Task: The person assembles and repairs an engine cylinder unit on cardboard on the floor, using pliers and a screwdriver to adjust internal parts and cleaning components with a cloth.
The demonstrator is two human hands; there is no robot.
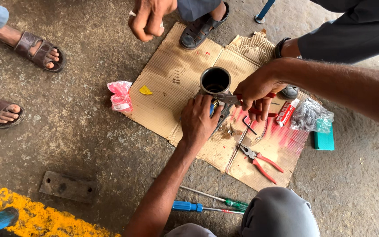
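Observation:
A dark metal cylinder [215, 81] with an open top stands on a sheet of cardboard [172, 74]. My left hand [198, 120] reaches in from below and grips the lower part of the cylinder, fingers curled round it; a bit of blue shows under the fingertips. My right hand [257, 90] comes in from the right, closed on red-handled pliers [229, 98]. The pliers' jaws sit at the cylinder's side, just above my left fingers. What the jaws hold is hidden.
A second pair of red pliers [259, 160] lies on the cardboard. Two screwdrivers [207, 206] lie by my knee. Pink bag [120, 95], red-white box [286, 112], clear bag [310, 116], teal box [324, 140]. Another person's fist [148, 19], sandalled feet [40, 50], a metal plate [69, 186].

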